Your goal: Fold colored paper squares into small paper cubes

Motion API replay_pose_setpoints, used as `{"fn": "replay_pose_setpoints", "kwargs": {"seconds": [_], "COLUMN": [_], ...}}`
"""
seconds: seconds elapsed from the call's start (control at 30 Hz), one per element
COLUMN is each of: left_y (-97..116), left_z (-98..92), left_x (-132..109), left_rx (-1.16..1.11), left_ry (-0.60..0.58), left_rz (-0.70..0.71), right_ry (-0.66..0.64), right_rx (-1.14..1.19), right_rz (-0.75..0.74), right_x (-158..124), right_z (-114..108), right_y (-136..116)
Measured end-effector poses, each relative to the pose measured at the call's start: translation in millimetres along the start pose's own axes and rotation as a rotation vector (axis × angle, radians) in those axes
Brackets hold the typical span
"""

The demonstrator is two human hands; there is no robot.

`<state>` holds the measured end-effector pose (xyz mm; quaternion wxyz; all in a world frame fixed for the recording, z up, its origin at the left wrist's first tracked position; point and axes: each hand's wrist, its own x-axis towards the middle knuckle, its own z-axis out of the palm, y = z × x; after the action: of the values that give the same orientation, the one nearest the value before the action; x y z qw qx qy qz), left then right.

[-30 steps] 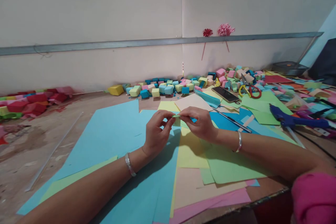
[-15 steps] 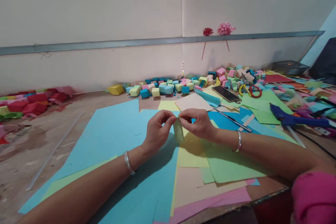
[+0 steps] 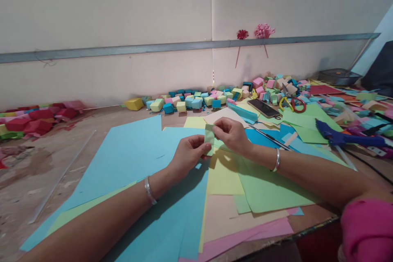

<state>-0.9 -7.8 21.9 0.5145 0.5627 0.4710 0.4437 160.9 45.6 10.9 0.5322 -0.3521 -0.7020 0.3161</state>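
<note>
Between my two hands is a small light green paper strip (image 3: 209, 136), held upright above the sheets. My left hand (image 3: 190, 153) pinches its lower end between thumb and fingers. At the top right corner, my right hand (image 3: 231, 135) grips the strip with thumb and forefinger. Under my left forearm lies a large blue paper sheet (image 3: 132, 159). A yellow sheet (image 3: 225, 178) and a green sheet (image 3: 276, 188) spread below my right hand and forearm. A pen (image 3: 270, 137) lies just beyond my right wrist.
Many small coloured paper boxes (image 3: 190, 101) line the wall. A phone (image 3: 263, 108), scissors (image 3: 291, 104) and a blue glue gun (image 3: 344, 135) lie to the right. Red paper boxes (image 3: 39, 125) are piled at far left. A clear stick (image 3: 63, 176) lies on the left.
The green paper strip has been raised and turned to face me. My left hand has slid down to its lower end, while my right hand has moved slightly up and stays at the top.
</note>
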Motion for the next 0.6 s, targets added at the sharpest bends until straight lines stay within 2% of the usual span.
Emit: {"fn": "replay_pose_setpoints", "kwargs": {"seconds": [0.17,0.33,0.4,0.6], "left_y": [-2.6,3.6,4.1,-1.3], "left_z": [-2.0,1.1,-0.4,-11.6], "left_x": [1.6,-1.7,-2.3,-0.4], "left_rx": [0.006,0.056,0.2,0.791], "left_ry": [0.012,0.129,0.097,-0.087], "left_rz": [-0.084,-0.062,-0.018,0.145], "right_ry": [-0.102,-0.087,-0.122,-0.367], "right_rx": [0.044,-0.121,-0.197,-0.425], "right_rz": [0.09,0.072,0.088,0.03], "right_x": [7.3,10.7,10.3,4.0], "right_z": [-4.5,-7.3,-7.3,-4.8], "right_y": [6.8,10.8,11.2,9.2]}}
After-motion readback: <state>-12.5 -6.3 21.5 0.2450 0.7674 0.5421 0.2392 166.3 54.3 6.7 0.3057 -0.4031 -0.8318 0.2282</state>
